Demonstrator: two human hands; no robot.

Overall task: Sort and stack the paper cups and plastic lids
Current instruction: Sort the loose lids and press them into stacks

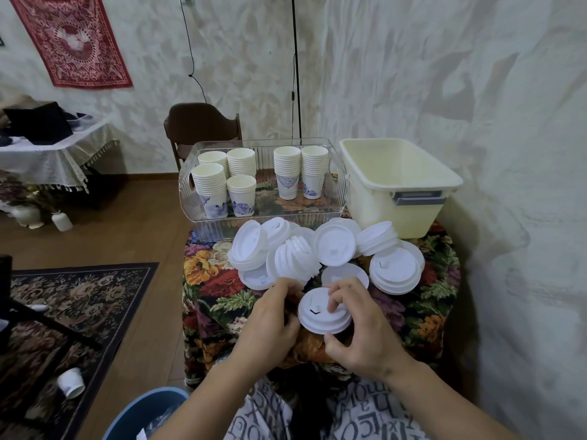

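While the paper cups (pixel 254 179) stand nested in six columns inside the clear tray (pixel 341 198) well beyond both hands, the lids lag behind. The left hand (pixel 273 322) and right hand (pixel 359 328) pinch a short lid stack (pixel 324 312) between them. Just past the fingertips lies the loose lid pile (pixel 320 249) (some partly stacked). One stray cup (pixel 71 382) sits on the floor, far left of the left hand.
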